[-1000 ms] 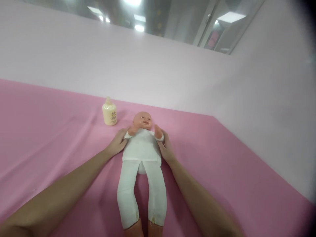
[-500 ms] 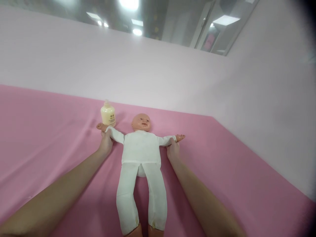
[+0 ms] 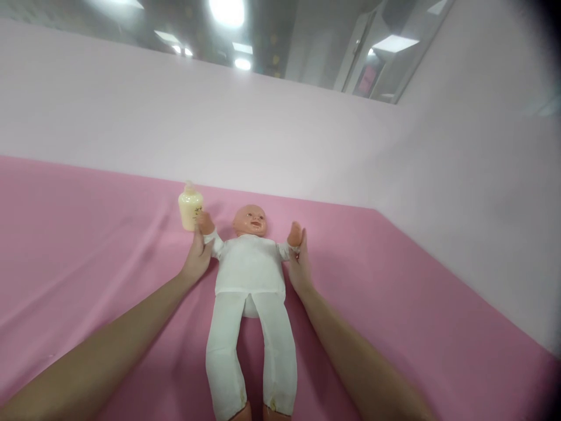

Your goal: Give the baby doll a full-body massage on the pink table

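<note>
A baby doll (image 3: pixel 250 266) with a white cloth body and a bald plastic head lies on its back on a pink mat (image 3: pixel 394 304), its feet toward me. My left hand (image 3: pixel 198 257) grips the doll's forearm on the left, just below its plastic hand. On the other side, my right hand (image 3: pixel 301 266) holds the other forearm near the wrist. Both doll arms are bent up, with their hands raised. My palms partly hide the sleeves.
A pale yellow pump bottle (image 3: pixel 190 207) stands on the mat just behind the doll's hand on the left. Beyond the mat rises a white wall (image 3: pixel 263 134), with a glass panel (image 3: pixel 307 41) reflecting lights above it. Another wall borders the right side.
The doll's arms were stretched out sideways and are now bent up and inward. Both my hands have moved in toward its body with them. The bottle has stayed put.
</note>
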A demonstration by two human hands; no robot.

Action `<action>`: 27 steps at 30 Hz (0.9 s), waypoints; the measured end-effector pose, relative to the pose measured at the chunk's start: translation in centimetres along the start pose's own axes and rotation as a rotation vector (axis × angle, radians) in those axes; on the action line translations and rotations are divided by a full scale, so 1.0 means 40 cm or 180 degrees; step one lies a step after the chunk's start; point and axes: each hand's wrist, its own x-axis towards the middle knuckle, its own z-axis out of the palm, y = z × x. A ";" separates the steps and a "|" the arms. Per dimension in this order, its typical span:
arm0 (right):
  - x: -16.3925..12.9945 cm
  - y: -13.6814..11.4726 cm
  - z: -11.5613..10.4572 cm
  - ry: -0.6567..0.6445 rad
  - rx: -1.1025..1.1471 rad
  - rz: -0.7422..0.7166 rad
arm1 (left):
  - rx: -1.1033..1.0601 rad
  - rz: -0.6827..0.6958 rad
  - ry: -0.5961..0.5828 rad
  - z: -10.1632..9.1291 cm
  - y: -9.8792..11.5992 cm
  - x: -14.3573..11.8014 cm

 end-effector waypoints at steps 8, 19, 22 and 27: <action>-0.009 0.027 0.014 -0.0961 -0.0770 -0.0621 | 0.1113 0.0453 -0.0985 0.026 -0.001 -0.022; -0.013 -0.003 0.022 -0.0623 -0.0173 -0.0331 | 0.0717 0.0236 -0.0718 0.030 0.009 -0.021; -0.011 -0.017 0.019 -0.0177 0.0206 -0.0046 | 0.0222 -0.0127 -0.0227 0.026 0.012 -0.016; 0.011 0.017 0.006 0.0706 0.0613 0.0298 | -0.0628 -0.0845 0.0486 0.007 -0.003 0.001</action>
